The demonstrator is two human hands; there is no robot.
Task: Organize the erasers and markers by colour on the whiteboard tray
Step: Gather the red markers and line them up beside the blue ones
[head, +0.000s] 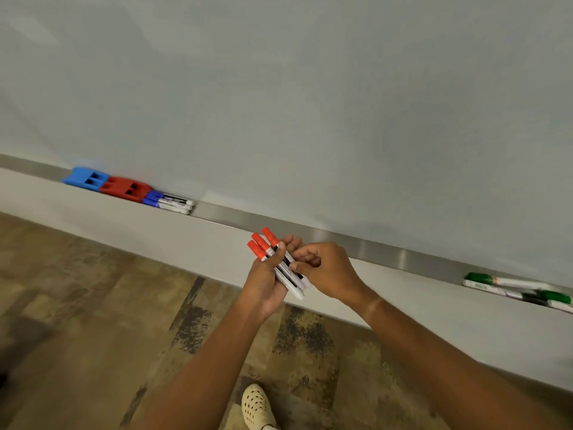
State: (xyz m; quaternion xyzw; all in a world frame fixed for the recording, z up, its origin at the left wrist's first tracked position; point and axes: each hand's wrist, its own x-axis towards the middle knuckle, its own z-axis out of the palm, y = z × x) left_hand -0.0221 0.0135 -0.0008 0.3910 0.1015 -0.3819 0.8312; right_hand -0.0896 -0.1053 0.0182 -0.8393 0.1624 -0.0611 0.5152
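Observation:
My left hand point(267, 279) grips three red-capped markers point(263, 243) in a bundle, caps pointing up-left, just in front of the metal whiteboard tray point(356, 243). My right hand point(325, 268) pinches the white barrels of the same bundle from the right. On the tray at the left lie a blue eraser point(86, 178), a red eraser point(125, 187) touching it, and several blue-capped markers point(169, 202) beside the red eraser. Green-capped markers point(517, 288) lie on the tray at the far right.
The whiteboard point(310, 103) fills the upper view. Below the tray runs a pale wall strip point(155, 237), then patterned wood-look floor point(93, 321). A cream perforated shoe point(257, 406) shows at the bottom.

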